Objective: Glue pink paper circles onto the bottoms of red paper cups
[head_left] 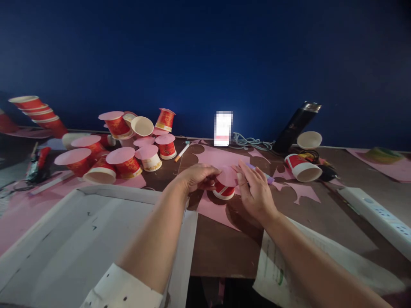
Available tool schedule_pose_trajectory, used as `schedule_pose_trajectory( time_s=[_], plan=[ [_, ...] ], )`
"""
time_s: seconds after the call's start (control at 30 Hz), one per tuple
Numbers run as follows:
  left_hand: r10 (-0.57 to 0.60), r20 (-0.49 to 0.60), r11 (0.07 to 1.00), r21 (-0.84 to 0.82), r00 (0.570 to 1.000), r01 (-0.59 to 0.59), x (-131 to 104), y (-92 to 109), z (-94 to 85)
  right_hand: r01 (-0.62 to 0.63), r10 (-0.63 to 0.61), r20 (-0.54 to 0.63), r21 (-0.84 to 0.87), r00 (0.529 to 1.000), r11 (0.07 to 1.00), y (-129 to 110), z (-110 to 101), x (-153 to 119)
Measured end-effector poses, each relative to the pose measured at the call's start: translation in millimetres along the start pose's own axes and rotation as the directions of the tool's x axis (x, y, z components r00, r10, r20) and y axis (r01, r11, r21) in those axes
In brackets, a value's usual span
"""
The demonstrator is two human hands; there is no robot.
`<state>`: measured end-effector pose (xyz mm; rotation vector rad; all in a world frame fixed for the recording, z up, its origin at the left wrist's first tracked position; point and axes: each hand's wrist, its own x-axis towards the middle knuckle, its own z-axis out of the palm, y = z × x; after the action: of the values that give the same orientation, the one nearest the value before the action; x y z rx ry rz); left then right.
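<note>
Illegibly, pale print [220,188] marks the central red cup [225,191].

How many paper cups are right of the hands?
2: a red-and-white paper cup on its side, right of the right hand, and a cream-mouthed paper cup behind it, beside the black, silver-topped cylinder. Others could be hidden.

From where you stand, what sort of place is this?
Probably a craft workspace, though whether in a home or workshop I can't tell: several red paper cups topped with pink discs, curved pink paper scraps, and a power strip on the brown tabletop.
</note>
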<state>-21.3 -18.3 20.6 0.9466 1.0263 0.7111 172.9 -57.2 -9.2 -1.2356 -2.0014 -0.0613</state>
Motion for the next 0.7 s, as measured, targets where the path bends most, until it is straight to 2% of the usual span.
schedule_pose_trajectory(
  time_s=[0.37, 0.7],
  plan=[
    [-0.01, 0.012, 1.0, -0.022, 1.0, 0.011, 0.7, 0.4, -0.7, -0.026, 0.031, -0.04, 0.117, 0.999, 0.993, 2.0, 1.6, 1.9],
    [-0.01, 0.046, 1.0, -0.026, 0.999, 0.011, 1.2, -0.3, -1.2, -0.096, 0.102, -0.023, 0.188, 0.995, 0.977, 3.0, 2.6, 2.6]
  ],
)
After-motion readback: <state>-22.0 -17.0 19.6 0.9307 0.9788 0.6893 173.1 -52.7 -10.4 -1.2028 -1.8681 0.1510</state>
